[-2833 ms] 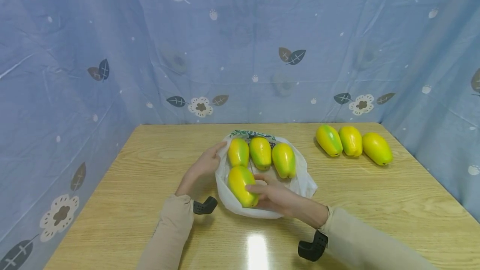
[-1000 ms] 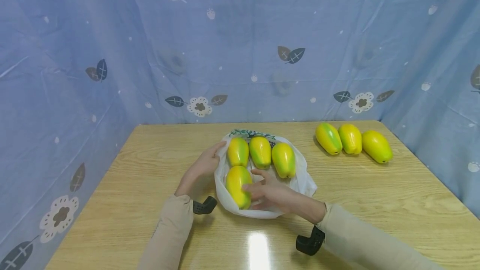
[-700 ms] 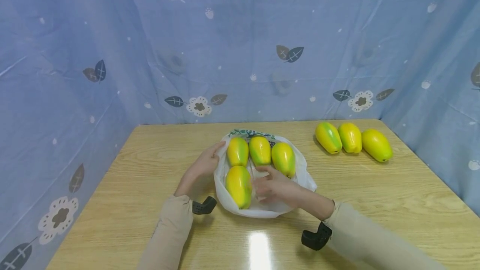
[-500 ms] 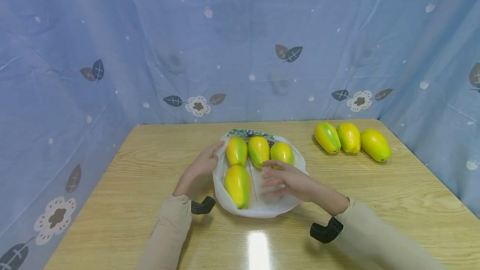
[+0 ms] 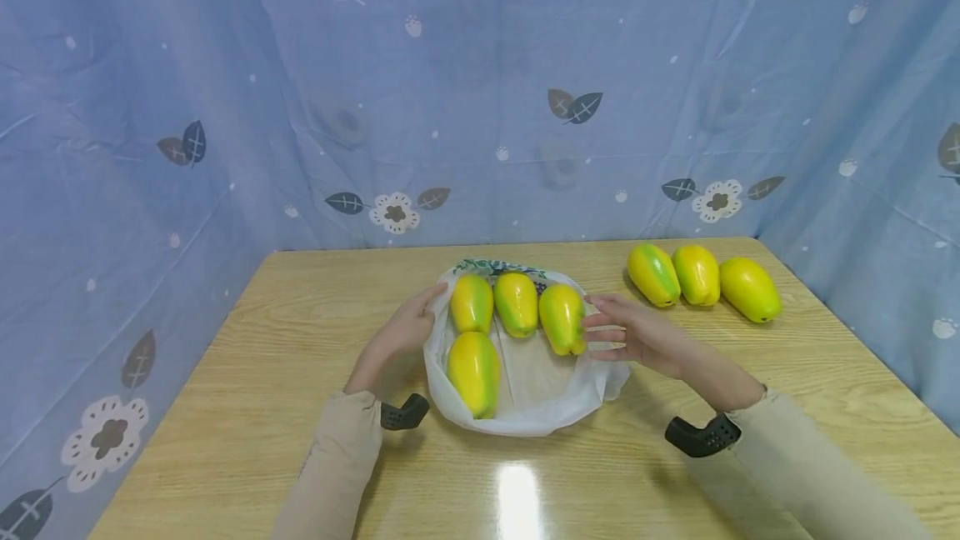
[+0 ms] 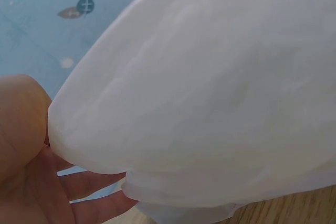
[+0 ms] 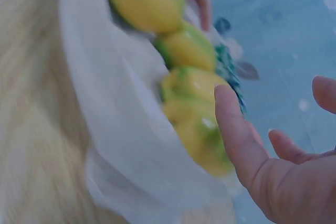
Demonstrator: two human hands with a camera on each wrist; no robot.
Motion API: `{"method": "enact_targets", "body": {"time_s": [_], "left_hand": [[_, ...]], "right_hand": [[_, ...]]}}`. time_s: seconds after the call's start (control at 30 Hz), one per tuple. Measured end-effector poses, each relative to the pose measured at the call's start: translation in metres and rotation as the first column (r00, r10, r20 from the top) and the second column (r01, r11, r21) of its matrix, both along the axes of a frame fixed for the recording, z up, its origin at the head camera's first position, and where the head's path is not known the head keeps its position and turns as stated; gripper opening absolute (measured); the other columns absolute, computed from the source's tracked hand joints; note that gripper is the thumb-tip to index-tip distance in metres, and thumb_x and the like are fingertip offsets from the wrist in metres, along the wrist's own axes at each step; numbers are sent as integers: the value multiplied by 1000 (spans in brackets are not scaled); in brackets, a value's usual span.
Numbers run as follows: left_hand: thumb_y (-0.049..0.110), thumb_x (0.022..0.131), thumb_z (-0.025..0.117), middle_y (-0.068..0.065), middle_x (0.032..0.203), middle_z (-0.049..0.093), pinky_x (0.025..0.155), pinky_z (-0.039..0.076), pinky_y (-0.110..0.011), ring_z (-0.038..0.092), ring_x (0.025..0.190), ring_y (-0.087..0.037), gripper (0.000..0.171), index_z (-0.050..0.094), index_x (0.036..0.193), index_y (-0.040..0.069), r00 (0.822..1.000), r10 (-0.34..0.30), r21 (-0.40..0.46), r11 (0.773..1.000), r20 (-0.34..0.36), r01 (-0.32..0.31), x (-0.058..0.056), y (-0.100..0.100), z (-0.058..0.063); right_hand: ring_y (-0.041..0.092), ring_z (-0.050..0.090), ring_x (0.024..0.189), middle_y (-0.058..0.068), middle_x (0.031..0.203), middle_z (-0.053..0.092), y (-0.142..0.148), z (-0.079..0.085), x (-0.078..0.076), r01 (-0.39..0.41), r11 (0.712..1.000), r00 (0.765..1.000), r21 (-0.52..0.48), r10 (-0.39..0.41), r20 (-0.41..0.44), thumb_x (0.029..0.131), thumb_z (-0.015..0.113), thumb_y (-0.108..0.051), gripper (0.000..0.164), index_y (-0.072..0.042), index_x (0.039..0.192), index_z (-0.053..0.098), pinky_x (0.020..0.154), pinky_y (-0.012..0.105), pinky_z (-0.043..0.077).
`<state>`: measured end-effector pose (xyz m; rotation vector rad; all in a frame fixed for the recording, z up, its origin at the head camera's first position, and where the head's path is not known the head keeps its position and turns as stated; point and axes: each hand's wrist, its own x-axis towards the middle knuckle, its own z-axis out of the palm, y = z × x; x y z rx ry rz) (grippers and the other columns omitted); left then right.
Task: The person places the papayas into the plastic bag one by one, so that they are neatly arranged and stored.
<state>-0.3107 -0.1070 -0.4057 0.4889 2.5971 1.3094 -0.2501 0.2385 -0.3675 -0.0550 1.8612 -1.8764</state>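
A white bag (image 5: 525,423) with a green leafy print at its back rim lies wide-mouthed on the table. Inside are several yellow-green papayas: three in a back row, with the right papaya (image 5: 562,317) nearest my right hand, and a front-left papaya (image 5: 474,375). My left hand (image 5: 405,325) holds the bag's left rim; in the left wrist view the white bag wall (image 6: 184,93) runs in between thumb and fingers, hiding some fingertips. My right hand (image 5: 637,336) is over the bag's right edge, fingers spread and holding nothing.
Three more papayas (image 5: 697,276) lie in a row at the table's back right. The wooden table (image 5: 337,282) ends against a blue patterned curtain (image 5: 480,148) at the back and sides. Each wrist wears a black camera mount (image 5: 702,435).
My right hand lowered a papaya into the bag's front left, let go of it and moved right to the bag's right edge. The left hand stayed on the rim.
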Motion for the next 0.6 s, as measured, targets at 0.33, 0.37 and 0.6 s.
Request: {"method": "enact_targets", "body": {"time_s": [0.33,0.37,0.6], "left_hand": [[-5,92,31,-22,151,28,113,20,-46,23,139,-34,55,30,147,-1,1000,1,9,1000,5,-2,1,-2,-2],[-4,93,31,-21,151,27,113,20,-46,23,139,-34,55,30,147,-1,1000,4,8,1000,10,-4,1,-2,-2],[-4,92,32,-21,151,27,113,19,-45,22,139,-33,55,30,147,-1,1000,10,4,1000,13,-10,2,-3,-3]], "right_hand": [[17,57,104,18,130,36,50,17,-5,117,993,992,-27,-118,-50,101,42,-36,67,-1,149,11,97,43,46],[17,58,103,17,129,36,54,19,-5,129,990,990,-51,-132,-50,101,43,-35,62,-3,148,16,97,43,46],[16,59,101,11,126,35,85,21,-12,182,963,982,-196,-190,-22,101,43,-28,38,-20,137,30,92,37,50]]}}
